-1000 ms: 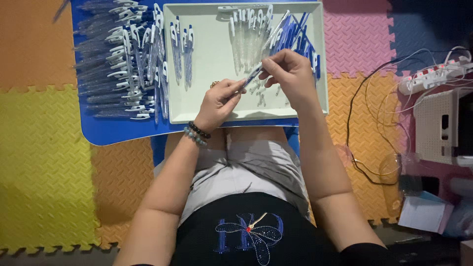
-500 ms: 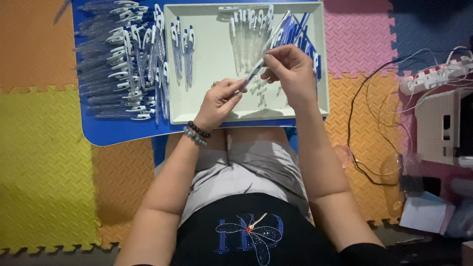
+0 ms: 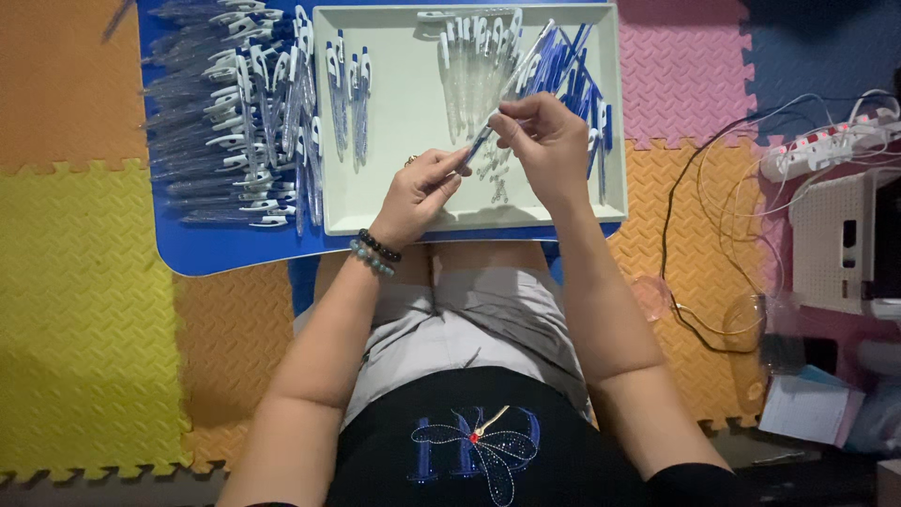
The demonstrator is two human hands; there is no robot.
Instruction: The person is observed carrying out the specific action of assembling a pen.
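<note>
Both hands work over a pale tray (image 3: 404,131) that rests on a blue lap table (image 3: 225,249). My left hand (image 3: 418,192), with bead bracelets at the wrist, pinches the lower tip of a clear and blue pen (image 3: 502,108). My right hand (image 3: 549,141) grips the same pen higher up, holding it slanted above the tray. In the tray lie clear pen barrels (image 3: 469,66), blue refills (image 3: 572,66) and a few finished pens (image 3: 347,84). Small springs (image 3: 493,178) lie scattered beneath the hands.
A large heap of clear pens with white and blue clips (image 3: 235,113) covers the blue table left of the tray. Coloured foam mats (image 3: 84,300) cover the floor. At the right lie a power strip (image 3: 817,155), loose cables (image 3: 713,235), a white appliance (image 3: 835,235) and papers (image 3: 807,408).
Both hands with the pen have shifted slightly; the right hand has tilted the pen a little more upright. Everything else is still.
</note>
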